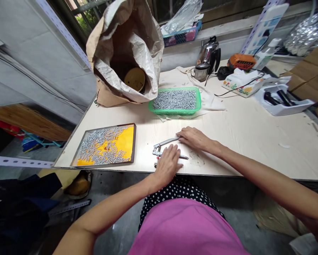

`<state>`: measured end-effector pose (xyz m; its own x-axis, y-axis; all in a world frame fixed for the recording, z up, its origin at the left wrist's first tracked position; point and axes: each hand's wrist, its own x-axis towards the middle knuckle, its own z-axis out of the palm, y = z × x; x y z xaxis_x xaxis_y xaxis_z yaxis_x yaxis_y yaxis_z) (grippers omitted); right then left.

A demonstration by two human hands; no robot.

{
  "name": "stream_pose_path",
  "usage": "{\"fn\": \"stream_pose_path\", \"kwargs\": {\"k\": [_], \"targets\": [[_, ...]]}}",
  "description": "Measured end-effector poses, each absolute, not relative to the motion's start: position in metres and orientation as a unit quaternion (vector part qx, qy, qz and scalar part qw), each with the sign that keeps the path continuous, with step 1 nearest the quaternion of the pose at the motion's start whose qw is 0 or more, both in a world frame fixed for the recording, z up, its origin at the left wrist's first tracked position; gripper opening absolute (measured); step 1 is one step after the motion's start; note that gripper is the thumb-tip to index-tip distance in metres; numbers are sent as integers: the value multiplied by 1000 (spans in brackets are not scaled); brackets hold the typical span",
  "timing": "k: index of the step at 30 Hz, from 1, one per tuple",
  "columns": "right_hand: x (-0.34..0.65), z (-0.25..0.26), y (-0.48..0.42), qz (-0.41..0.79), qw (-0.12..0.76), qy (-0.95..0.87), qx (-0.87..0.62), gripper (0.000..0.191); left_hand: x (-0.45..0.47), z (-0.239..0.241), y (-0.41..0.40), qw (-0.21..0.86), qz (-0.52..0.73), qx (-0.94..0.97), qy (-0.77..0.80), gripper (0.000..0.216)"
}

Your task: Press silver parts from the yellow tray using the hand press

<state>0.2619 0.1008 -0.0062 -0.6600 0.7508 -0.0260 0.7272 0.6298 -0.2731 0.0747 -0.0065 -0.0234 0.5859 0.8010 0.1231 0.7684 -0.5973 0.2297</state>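
A metal plier-like hand tool [162, 146] lies on the pale table [249, 134] near its front edge. My left hand [167, 165] lies flat over the tool's lower handle, fingers stretched out. My right hand [194, 138] rests palm down on the table, its fingertips touching the end of the upper handle. Left of the hands sits a flat yellow tray [127, 141] strewn with several small metal cylinders. Farther back stands a green basket [198, 102] filled with the same metal pieces.
A large crumpled paper sack [127, 46] with a round tin inside stands at the back left. Behind the basket are a steel kettle [208, 58], an orange device [241, 61], a tissue box [242, 83] and a white holder [283, 102] with dark tools.
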Motion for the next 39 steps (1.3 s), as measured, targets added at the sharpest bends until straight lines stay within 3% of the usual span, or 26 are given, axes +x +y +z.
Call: {"fn": "stream_pose_path", "kwargs": {"k": [9,15,20,23,28,30,35,39], "targets": [[228,3,118,22,11,-902,-431,18,87,-32,-23,176,163,873,424,62],[175,16,73,55,15,-985,-162,10,87,-40,-26,238,161,852,438,58],[145,-2,62,32,33,-993,-111,10,89,-48,-30,242,172,850,435,60],[136,-5,64,84,77,-985,-128,8,89,-49,-34,225,179,851,440,58],[167,30,97,145,293,-906,-268,16,44,-25,-34,128,212,865,438,34],[195,50,127,119,337,-870,-338,15,3,-7,-25,65,216,833,504,27],[253,72,186,-52,275,-821,-498,23,-105,26,-1,-13,55,730,681,23],[251,56,165,-56,222,-866,-445,35,-137,26,6,22,-24,764,645,20]]}}
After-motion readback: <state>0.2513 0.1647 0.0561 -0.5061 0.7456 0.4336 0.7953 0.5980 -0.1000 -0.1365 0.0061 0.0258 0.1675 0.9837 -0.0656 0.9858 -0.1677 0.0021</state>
